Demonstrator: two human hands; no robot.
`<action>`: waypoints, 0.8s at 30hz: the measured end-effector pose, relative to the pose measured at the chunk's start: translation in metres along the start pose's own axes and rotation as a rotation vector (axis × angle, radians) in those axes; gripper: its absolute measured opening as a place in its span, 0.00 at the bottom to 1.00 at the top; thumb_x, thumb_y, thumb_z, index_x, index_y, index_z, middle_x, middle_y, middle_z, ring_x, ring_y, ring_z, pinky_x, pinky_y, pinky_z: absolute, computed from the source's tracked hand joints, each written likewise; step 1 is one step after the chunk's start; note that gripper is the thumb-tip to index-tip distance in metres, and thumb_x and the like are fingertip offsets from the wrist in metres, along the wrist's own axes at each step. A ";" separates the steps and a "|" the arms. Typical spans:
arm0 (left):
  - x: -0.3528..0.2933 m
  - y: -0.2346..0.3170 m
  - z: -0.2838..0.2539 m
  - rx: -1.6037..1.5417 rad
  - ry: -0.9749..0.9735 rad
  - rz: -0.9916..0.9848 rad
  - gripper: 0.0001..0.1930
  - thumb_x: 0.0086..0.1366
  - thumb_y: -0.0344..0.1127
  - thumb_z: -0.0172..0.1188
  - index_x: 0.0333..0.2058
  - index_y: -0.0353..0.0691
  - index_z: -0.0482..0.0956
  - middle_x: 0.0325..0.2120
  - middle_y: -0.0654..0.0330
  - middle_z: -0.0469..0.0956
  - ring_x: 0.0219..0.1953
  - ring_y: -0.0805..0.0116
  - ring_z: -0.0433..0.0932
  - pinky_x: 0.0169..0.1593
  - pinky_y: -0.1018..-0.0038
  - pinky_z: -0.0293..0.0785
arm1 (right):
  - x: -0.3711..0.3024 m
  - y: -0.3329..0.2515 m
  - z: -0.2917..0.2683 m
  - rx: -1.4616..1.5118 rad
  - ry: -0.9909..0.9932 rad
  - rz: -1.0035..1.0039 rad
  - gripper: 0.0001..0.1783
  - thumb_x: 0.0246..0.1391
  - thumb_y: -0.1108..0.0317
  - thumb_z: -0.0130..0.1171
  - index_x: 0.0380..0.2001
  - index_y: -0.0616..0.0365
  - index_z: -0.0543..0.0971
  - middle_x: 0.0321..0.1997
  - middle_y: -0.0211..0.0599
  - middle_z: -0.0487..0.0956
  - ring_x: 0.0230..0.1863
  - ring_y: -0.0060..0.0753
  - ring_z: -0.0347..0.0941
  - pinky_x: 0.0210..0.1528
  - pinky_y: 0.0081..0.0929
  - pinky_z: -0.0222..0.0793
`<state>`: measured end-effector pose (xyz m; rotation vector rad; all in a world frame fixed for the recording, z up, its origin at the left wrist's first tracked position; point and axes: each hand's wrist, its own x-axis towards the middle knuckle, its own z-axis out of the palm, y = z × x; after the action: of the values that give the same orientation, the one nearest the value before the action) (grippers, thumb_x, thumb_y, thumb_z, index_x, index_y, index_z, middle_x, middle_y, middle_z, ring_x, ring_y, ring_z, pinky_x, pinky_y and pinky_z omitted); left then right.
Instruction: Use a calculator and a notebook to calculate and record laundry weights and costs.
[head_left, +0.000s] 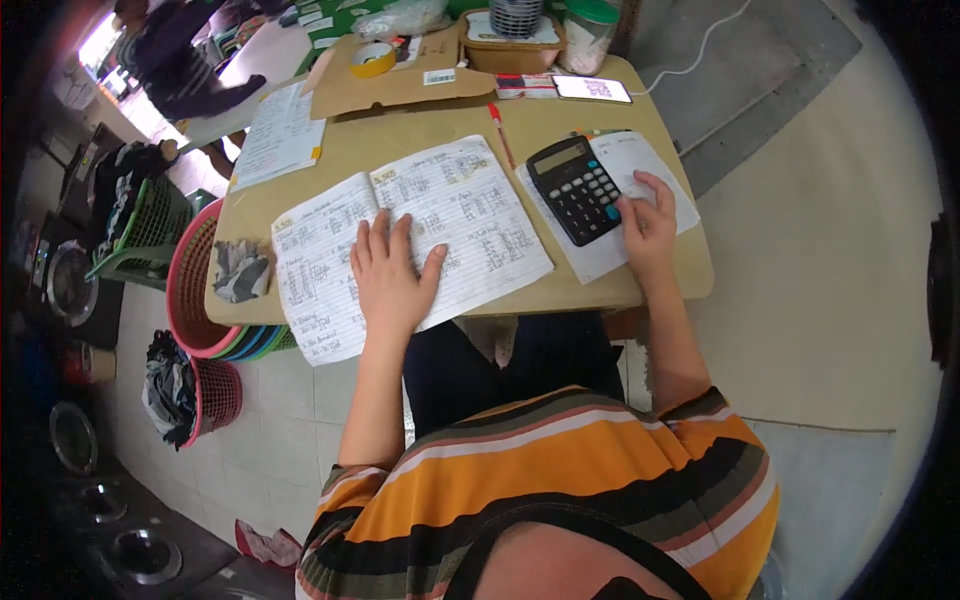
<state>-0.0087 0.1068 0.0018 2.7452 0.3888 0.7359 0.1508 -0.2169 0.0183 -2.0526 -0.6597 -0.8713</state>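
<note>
An open lined notebook (460, 215) with handwriting on both pages lies on the table. My left hand (395, 270) rests flat across its lower middle, fingers spread. To the right, a black calculator (575, 190) sits tilted on white paper sheets (655, 160). Beside the calculator's right edge is my right hand (650, 225), its thumb at the keys near that edge and its index finger curved away from the thumb. That hand holds nothing that I can see; its other fingers are curled and partly hidden. A red pen (500, 130) lies between notebook and calculator.
Toward the back are a cardboard piece (420, 95) with a yellow tape roll (373, 60), a phone (592, 89) on a white cable, and a green-lidded jar (588, 40). Laundry baskets (195, 270) stand left of the table (600, 290). Another person (170, 60) is at far left.
</note>
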 end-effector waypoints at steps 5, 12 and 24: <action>-0.001 0.003 0.002 0.003 0.004 0.001 0.32 0.67 0.58 0.61 0.62 0.42 0.74 0.67 0.45 0.65 0.71 0.37 0.57 0.72 0.45 0.51 | -0.012 0.014 0.003 0.054 -0.151 0.133 0.11 0.59 0.74 0.64 0.24 0.70 0.80 0.55 0.49 0.77 0.54 0.43 0.75 0.52 0.33 0.71; 0.000 0.004 0.003 0.004 -0.030 0.000 0.33 0.68 0.59 0.59 0.63 0.44 0.74 0.68 0.48 0.65 0.71 0.38 0.56 0.72 0.45 0.50 | -0.009 0.005 0.004 0.135 -0.184 0.116 0.08 0.64 0.72 0.59 0.36 0.69 0.79 0.61 0.52 0.73 0.57 0.48 0.75 0.59 0.36 0.71; 0.000 0.000 0.001 -0.042 0.002 -0.008 0.30 0.65 0.58 0.62 0.58 0.44 0.77 0.66 0.51 0.67 0.72 0.38 0.56 0.72 0.42 0.49 | -0.012 0.014 0.011 0.199 -0.194 0.117 0.08 0.64 0.73 0.60 0.40 0.70 0.80 0.62 0.52 0.72 0.58 0.47 0.74 0.62 0.37 0.69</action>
<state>-0.0083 0.1062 0.0009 2.7024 0.3805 0.7361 0.1563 -0.2175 -0.0022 -1.9876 -0.6932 -0.5220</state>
